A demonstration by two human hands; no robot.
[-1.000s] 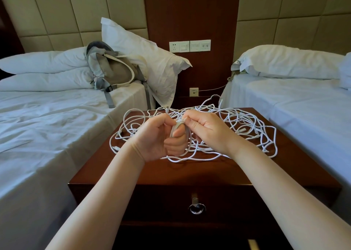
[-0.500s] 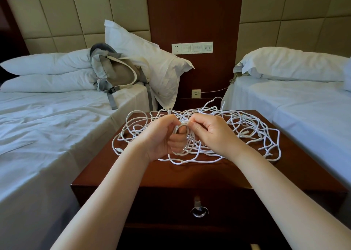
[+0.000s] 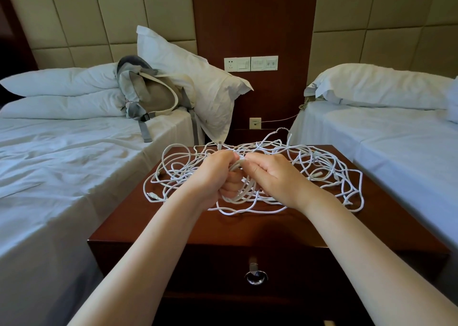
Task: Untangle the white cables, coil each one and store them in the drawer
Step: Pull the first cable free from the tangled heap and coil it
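The surface [image 3: 272, 229] carries the white cables [image 3: 327, 174], tangled across its rear half, drawer [image 3: 255, 273] shut below. The left hand [image 3: 218, 174] grips a small coil [image 3: 239, 189]; the right hand [image 3: 270, 174] pinches a strand at its top. Pulling could tighten knots or drag loops off the rear edge.

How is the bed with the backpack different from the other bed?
The left bed has a grey backpack on it and three pillows; the right bed shows no bag. The left bed's sheet is rumpled; the right bed's lies smoother. Both have white sheets and stand beside the wooden nightstand.
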